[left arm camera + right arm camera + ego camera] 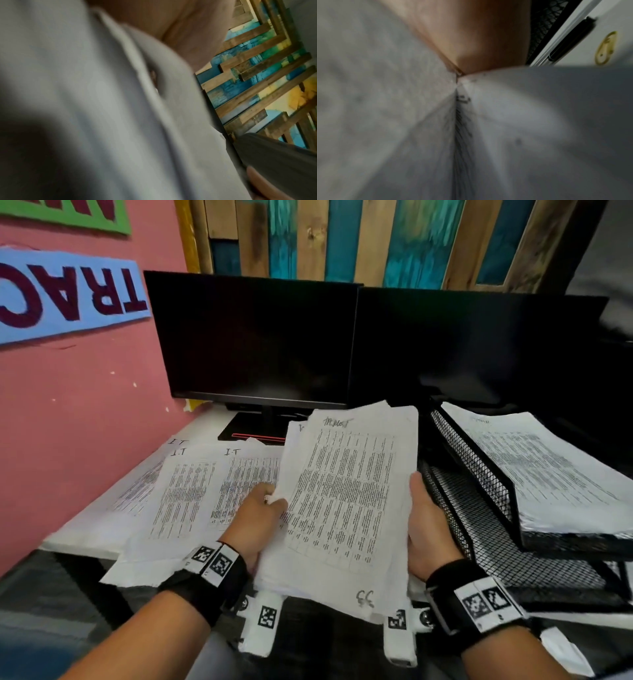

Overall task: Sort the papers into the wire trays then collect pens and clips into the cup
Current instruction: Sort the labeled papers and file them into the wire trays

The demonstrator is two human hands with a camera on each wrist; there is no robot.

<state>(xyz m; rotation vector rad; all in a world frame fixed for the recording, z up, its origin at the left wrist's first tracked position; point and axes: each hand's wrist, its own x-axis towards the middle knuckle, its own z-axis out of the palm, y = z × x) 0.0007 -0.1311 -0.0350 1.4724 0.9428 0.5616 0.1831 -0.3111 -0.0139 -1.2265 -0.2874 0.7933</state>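
Observation:
I hold a thick stack of printed papers [346, 501] tilted above the desk, between both hands. My left hand [263, 508] grips its left edge, thumb on top. My right hand [424, 525] grips the right edge, fingers hidden beneath. Black wire trays [479, 508] stand at the right; the upper tray [486, 470] holds a pile of papers [548, 470], the lower one shows bare mesh. More sheets marked "I.T" [191, 494] lie spread on the desk at the left. Both wrist views are blurred, filled by paper [102, 108] [505, 128]. A black pen [571, 39] lies beside the tray.
Two dark monitors [260, 344] [472, 347] stand behind the papers, with a monitor base [253, 429] on the white desk [78, 539]. A pink wall [68, 405] borders the left. A yellow clip-like item [606, 48] lies near the pen.

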